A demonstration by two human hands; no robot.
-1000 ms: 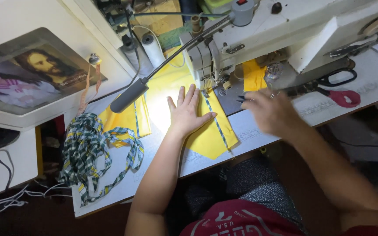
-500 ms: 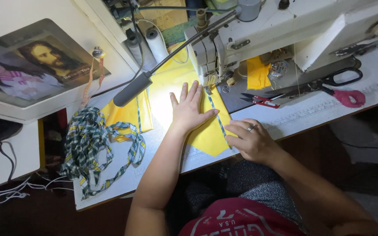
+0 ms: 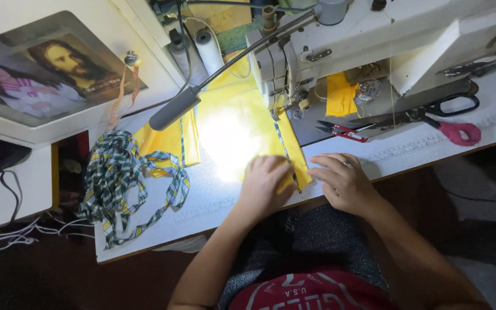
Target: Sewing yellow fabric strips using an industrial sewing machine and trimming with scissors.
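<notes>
One sewing machine (image 3: 374, 40) fills the upper right of the frame, with one grey lamp head (image 3: 174, 108) on a thin stalk reaching toward the upper middle. Two cutting tools lie right of centre: one small red-handled thread snip (image 3: 340, 131) and one large pair of scissors (image 3: 443, 115) with a pink-wrapped handle. One tangled heap of green plaid trim (image 3: 124, 178) sits at the left of the table (image 3: 202, 206). One main piece of yellow fabric (image 3: 231, 132) lies at centre under the lamp glare, its lower edge beneath both hands. The left hand (image 3: 265, 181) rests on it with fingers curled together, pressing the cloth down. The right hand (image 3: 345, 183) lies just beside the fabric's right edge, fingers slightly apart and flat, fingertips touching the plaid-trimmed edge.
</notes>
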